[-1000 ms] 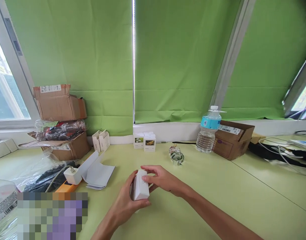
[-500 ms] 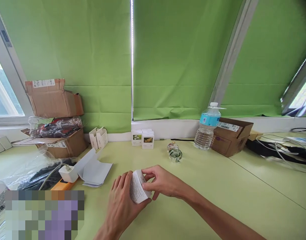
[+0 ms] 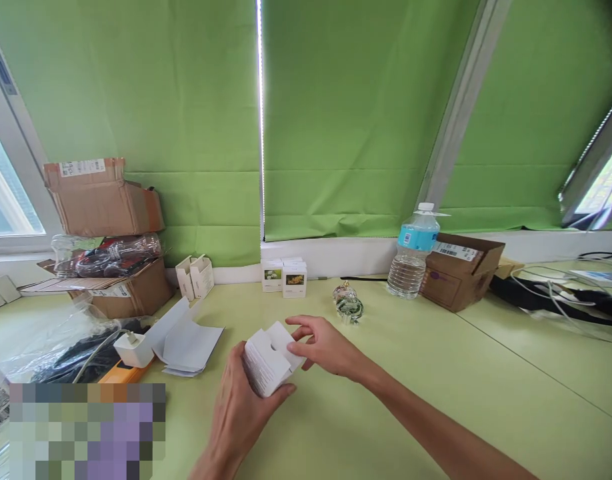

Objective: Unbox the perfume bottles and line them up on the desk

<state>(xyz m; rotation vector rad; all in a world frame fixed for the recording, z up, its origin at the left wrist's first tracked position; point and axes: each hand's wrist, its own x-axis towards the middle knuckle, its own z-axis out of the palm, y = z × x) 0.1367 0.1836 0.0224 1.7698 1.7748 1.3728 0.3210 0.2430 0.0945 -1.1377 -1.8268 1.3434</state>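
A small white cardboard box [image 3: 263, 365] with fine grey print on one side is gripped in my left hand [image 3: 239, 403], its fingers behind the box and its thumb along the lower edge. The box is tilted, and its top flap [image 3: 281, 337] stands raised. My right hand [image 3: 329, 348] pinches the right edge of that flap between thumb and fingers. What the box contains cannot be seen. Beyond my hands stands a group of small white boxes [image 3: 295, 280] with flower pictures. A shiny trinket bundle in clear wrapping [image 3: 349, 303] lies to their right.
Two open white cartons [image 3: 195, 277] stand at the back left, near folded white paper [image 3: 193, 343] and a white charger [image 3: 134, 349]. Cardboard boxes [image 3: 106, 207] are stacked farther left. A water bottle [image 3: 413, 253] and a brown carton [image 3: 459, 273] stand at the back right.
The box's top flap has come up, where the top was closed before. My right fingers have risen slightly with it. The box has shifted a little left and tilts differently in my left hand.
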